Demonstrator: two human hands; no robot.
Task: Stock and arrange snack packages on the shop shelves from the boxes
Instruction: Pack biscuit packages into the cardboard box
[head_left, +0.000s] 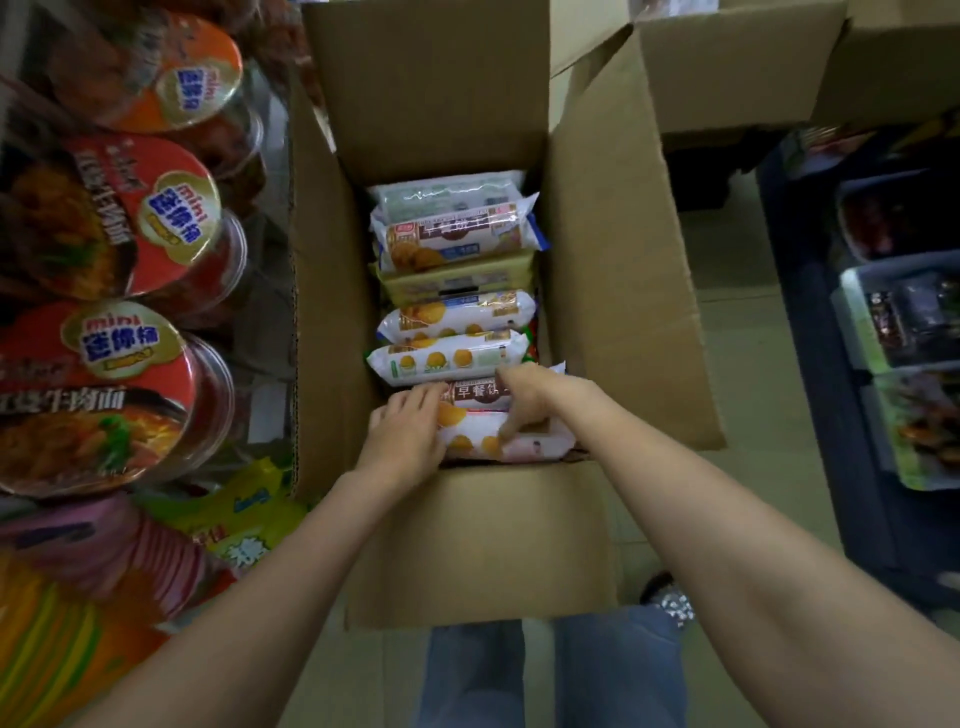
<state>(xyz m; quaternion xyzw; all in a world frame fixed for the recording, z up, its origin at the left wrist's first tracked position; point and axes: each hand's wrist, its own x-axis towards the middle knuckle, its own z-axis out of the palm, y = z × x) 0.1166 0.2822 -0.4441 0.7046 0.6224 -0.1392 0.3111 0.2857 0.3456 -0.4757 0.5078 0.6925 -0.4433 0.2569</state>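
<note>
I am seeing both arms reaching down into the open cardboard box (613, 291). The left hand (402, 439) is lying over the left end of the nearest biscuit packet (511, 439), fingers curled onto it. The right hand (524, 397) is gripping the same packet from above, fingers bent round it. The packet is lying against the box's near wall, other packets (452, 317) lined up behind it.

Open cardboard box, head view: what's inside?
The cardboard box holds a row of biscuit packs. Both hands, left hand and right hand, grip the nearest pack. Anything beneath the row is covered.
</note>
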